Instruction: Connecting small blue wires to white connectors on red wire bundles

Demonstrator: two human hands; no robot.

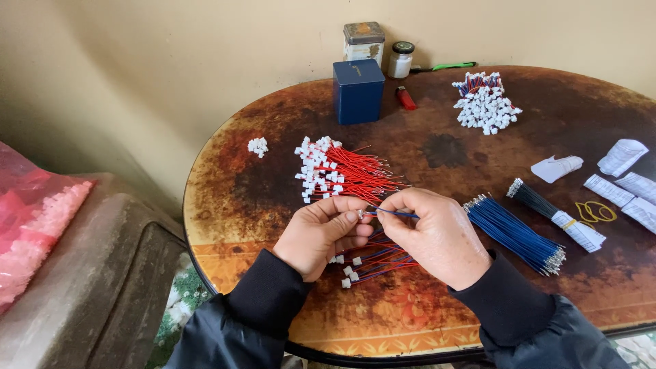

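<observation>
Here the left hand (321, 232) pinches a small white connector (360, 214) and the right hand (434, 232) pinches a blue wire (400, 214) at it — above the table (424, 307), with red wires (342, 171) behind, a blue wire bundle (512, 232) just right.

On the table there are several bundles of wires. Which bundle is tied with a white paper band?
The dark bundle at the right, beside the loose blue wires. A white paper band wraps its near end; the red bundle and the blue wires have none.
</observation>
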